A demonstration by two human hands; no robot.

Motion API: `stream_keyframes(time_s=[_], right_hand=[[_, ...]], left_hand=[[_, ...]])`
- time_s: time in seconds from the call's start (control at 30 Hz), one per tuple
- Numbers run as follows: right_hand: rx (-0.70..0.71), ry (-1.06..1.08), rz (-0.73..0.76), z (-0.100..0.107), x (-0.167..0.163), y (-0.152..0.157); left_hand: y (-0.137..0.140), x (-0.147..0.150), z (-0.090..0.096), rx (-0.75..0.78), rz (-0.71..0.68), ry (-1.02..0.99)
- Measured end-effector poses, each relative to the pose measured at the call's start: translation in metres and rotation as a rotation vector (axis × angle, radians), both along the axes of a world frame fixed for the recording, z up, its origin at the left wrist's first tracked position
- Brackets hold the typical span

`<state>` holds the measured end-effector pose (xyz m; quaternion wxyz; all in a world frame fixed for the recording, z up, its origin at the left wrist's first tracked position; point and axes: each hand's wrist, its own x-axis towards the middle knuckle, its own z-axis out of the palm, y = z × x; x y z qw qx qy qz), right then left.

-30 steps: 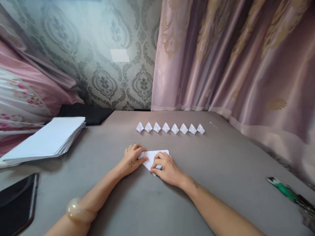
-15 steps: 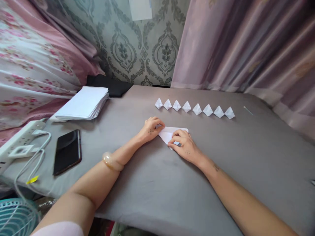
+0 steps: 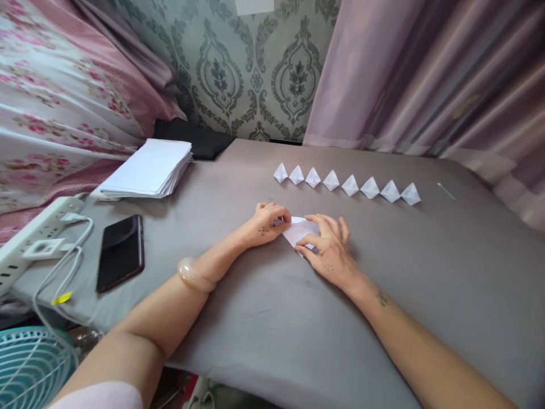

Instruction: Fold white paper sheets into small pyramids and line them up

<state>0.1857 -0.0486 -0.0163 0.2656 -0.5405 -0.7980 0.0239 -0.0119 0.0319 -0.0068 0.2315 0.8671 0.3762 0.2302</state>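
A partly folded sheet of white paper lies on the grey tabletop between my hands. My left hand pinches its left corner, thumb and fingertips together. Bent over the paper's right side, my right hand has its thumb at the lower point and its fingers along the flap and the far edge. The right part of the paper is hidden beneath that hand. Behind them, several folded paper pieces, pointed at the top, form a slanting row.
A stack of white paper sits at the back left beside a black cloth-like item. Nearer me are a phone, a white power strip with cables, and a teal fan below the table edge. A thin stick lies far right.
My right hand has spread its fingers and reached to the paper's far edge, and the right side of the paper is now folded over. The view has shifted slightly.
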Motion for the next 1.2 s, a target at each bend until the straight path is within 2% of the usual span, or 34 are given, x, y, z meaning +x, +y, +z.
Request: stream_keyframes(time_s=[0.23, 0.37, 0.6, 0.7, 0.97, 1.2], right_hand=[[0.007, -0.017, -0.006, 0.002, 0.0, 0.001], [-0.016, 0.017, -0.089, 0.002, 0.004, 0.01], [-0.153, 0.044, -0.188, -0.004, 0.017, 0.027], [-0.167, 0.059, -0.205, -0.004, 0.022, 0.03], [-0.205, 0.131, -0.108, 0.002, 0.036, 0.036], [-0.117, -0.022, 0.031, -0.002, 0.041, 0.035]], left_hand=[[0.003, 0.003, -0.004, -0.02, -0.005, 0.104], [0.006, 0.004, -0.002, -0.076, -0.015, 0.102], [0.007, 0.005, -0.001, -0.111, 0.012, 0.106], [0.007, 0.006, -0.001, -0.121, 0.026, 0.111], [0.011, 0.002, -0.003, -0.156, -0.014, -0.008], [0.006, 0.003, 0.0, 0.041, -0.079, 0.142]])
